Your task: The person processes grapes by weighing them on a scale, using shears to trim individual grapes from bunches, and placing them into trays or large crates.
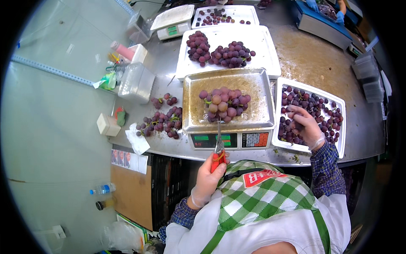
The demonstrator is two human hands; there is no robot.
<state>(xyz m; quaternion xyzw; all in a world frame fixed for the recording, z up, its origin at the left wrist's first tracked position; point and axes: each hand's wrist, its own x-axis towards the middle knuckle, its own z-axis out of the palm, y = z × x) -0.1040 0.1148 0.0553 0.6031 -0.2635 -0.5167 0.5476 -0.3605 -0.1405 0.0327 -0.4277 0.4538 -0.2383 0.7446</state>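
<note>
My left hand (209, 177), in a thin clear glove, is closed round the red handles of a pair of snips (219, 146). Their narrow tips point up to a bunch of purple grapes (228, 104) in a clear plastic tray on the metal pan (196, 120) of a digital scale (231, 140). My right hand (308, 128), also gloved, is over the white tray (311, 84) of loose dark grapes (316, 106). Its fingers are bent but apart, and I see no grape held between them. The undersides of those fingers are partly hidden.
Behind the scale, a white tray (268, 53) bears two grape bunches. More grapes (163, 120) lie left of the scale, near clear containers (136, 82). A second scale (172, 23) stands farther back. Another person's blue-gloved hands (339, 17) work beside a blue machine (323, 27) at far right.
</note>
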